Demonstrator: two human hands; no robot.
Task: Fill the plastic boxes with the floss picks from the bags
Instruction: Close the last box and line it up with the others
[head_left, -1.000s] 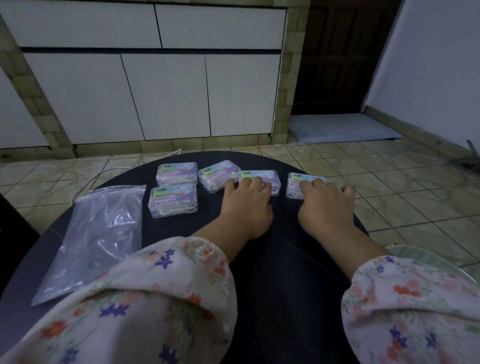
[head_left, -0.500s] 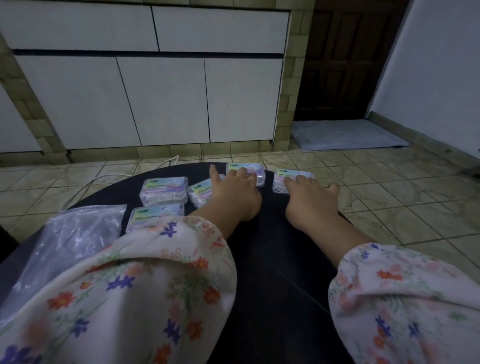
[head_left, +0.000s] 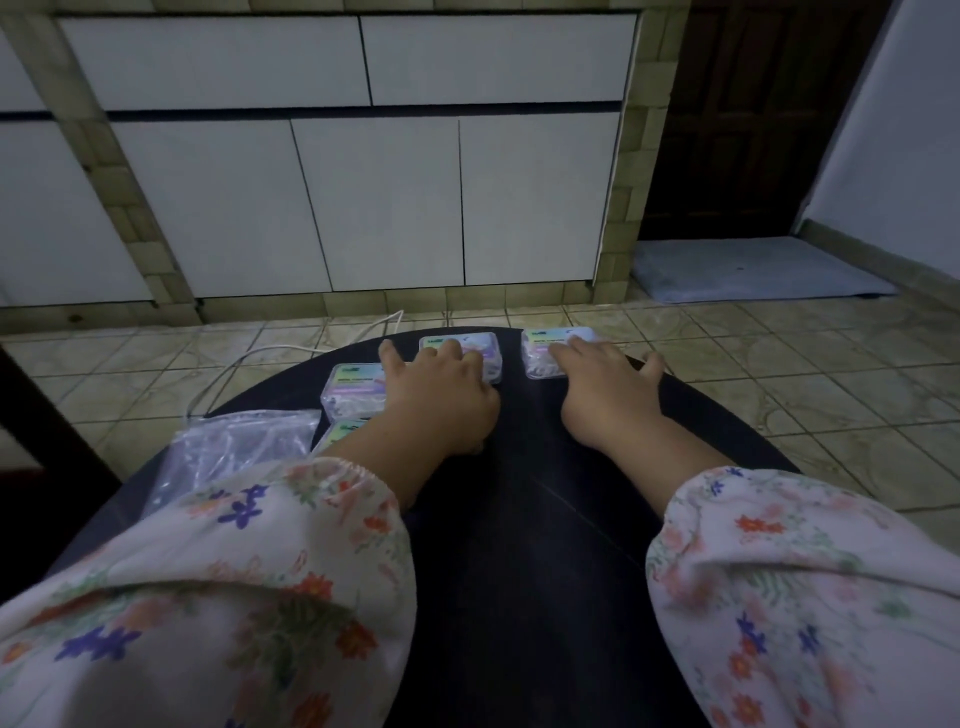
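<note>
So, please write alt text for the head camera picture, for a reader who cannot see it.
A person's left hand and right hand rest flat, each on a closed plastic box of floss picks at the far edge of a dark round table. A clear plastic bag lies at left.

Four small clear plastic boxes with pastel green-and-purple labels lie flat on the dark round table, lids closed, white floss picks visible through their sides. The far-right box sits near the table's far edge, apart from the far-middle box beside it. The left box lies nearer, and a fourth box shows only a corner. A crumpled clear plastic bag lies left of them.
</note>
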